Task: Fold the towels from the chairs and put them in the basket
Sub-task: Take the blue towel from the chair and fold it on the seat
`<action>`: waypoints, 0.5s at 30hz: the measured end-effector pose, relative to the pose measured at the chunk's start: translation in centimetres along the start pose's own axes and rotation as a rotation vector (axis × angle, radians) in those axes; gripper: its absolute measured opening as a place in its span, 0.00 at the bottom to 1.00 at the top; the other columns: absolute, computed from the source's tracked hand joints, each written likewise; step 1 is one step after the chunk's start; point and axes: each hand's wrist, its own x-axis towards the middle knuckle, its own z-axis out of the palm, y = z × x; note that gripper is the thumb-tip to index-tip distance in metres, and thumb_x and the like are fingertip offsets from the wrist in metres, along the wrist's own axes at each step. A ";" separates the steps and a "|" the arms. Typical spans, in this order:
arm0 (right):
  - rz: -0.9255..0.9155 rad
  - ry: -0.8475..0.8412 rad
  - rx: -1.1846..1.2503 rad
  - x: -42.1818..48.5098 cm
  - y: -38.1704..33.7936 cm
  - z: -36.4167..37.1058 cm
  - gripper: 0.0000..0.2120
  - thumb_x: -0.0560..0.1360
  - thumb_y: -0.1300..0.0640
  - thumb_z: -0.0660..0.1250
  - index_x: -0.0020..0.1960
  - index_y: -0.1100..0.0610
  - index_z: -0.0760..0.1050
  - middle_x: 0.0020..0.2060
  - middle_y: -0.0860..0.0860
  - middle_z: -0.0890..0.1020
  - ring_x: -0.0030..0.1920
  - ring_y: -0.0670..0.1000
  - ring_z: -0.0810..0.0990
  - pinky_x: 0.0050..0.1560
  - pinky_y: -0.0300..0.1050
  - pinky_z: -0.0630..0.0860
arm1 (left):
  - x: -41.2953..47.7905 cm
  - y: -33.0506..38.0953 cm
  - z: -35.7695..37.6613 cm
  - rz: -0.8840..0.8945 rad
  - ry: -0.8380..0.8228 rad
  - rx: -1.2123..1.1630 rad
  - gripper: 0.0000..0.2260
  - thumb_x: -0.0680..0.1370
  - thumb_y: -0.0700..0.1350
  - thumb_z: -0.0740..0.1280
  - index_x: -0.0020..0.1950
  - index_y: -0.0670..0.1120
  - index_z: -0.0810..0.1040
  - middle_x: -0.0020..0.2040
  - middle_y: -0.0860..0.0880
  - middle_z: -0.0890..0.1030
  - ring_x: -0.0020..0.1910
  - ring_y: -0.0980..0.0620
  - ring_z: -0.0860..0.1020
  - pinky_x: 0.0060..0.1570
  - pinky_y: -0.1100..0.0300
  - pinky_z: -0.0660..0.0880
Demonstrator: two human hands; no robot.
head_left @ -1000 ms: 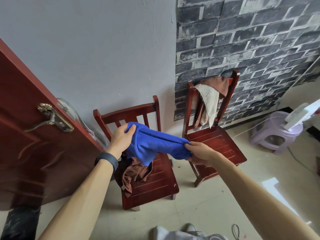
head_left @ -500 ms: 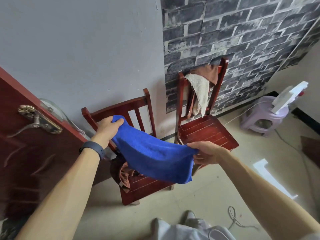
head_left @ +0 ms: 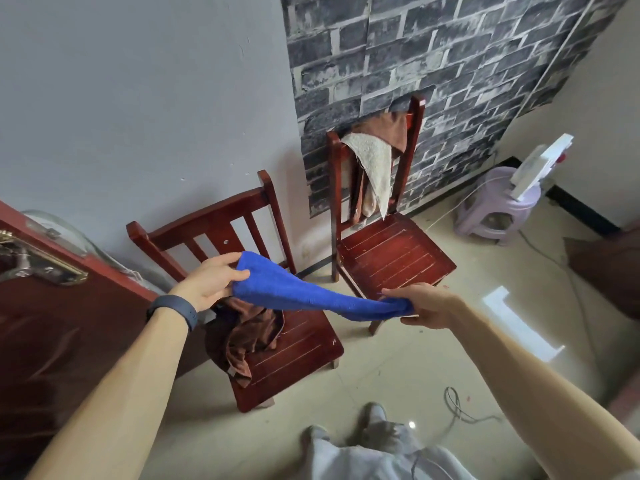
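Blue towel (head_left: 304, 294) stretched in air above near chair (head_left: 294, 344), brown towel (head_left: 249, 334) crumpled on its seat, beige towel (head_left: 372, 164) draped over far chair (head_left: 391, 251) back

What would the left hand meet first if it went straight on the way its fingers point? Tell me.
The left hand points right and slightly away, gripping the blue towel. Beyond the towel, the near chair backrest slats come first, probably; depth is unclear from this single view.

Soft, even daylight fills the room; a bright glare patch sits on the glossy pale tiled floor (head_left: 521, 327) at right. Wide-angle bending warps the edges; bottom edge slightly blurred.
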 end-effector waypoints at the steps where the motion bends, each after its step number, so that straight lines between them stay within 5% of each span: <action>1: -0.012 0.041 -0.032 0.3 0.3 -0.1 0.13 0.77 0.53 0.72 0.56 0.60 0.83 0.52 0.54 0.83 0.45 0.49 0.80 0.42 0.42 0.76 | 0.3 0.0 0.1 -0.003 -0.020 0.022 0.21 0.80 0.32 0.64 0.73 0.44 0.71 0.57 0.49 0.80 0.53 0.50 0.80 0.56 0.51 0.77; 5: -0.095 0.162 -0.009 0.5 0.8 -0.6 0.07 0.80 0.57 0.66 0.55 0.56 0.82 0.54 0.53 0.82 0.52 0.52 0.80 0.46 0.43 0.78 | 1.0 0.1 0.7 -0.023 -0.045 0.086 0.24 0.82 0.36 0.63 0.77 0.47 0.66 0.68 0.48 0.76 0.62 0.47 0.78 0.59 0.50 0.77; 10: -0.151 0.261 0.198 0.8 1.4 -2.3 0.11 0.72 0.71 0.67 0.51 0.61 0.80 0.44 0.55 0.77 0.37 0.49 0.73 0.34 0.39 0.69 | 2.3 0.4 2.5 -0.045 -0.066 0.071 0.23 0.82 0.38 0.64 0.76 0.47 0.66 0.67 0.48 0.77 0.58 0.48 0.80 0.55 0.51 0.78; 12: -0.024 0.152 0.403 1.2 1.6 -3.6 0.07 0.69 0.65 0.72 0.43 0.60 0.75 0.38 0.54 0.71 0.35 0.48 0.68 0.33 0.38 0.67 | 3.0 0.6 3.4 -0.044 -0.062 0.076 0.24 0.81 0.38 0.66 0.76 0.47 0.67 0.69 0.46 0.76 0.61 0.47 0.79 0.62 0.47 0.76; 15: 0.177 0.022 0.345 1.7 1.6 -5.2 0.18 0.72 0.46 0.75 0.43 0.61 0.75 0.33 0.53 0.73 0.31 0.47 0.70 0.31 0.37 0.71 | 4.7 0.9 5.0 -0.026 -0.052 0.061 0.24 0.79 0.38 0.68 0.75 0.49 0.70 0.69 0.44 0.75 0.63 0.46 0.78 0.66 0.45 0.73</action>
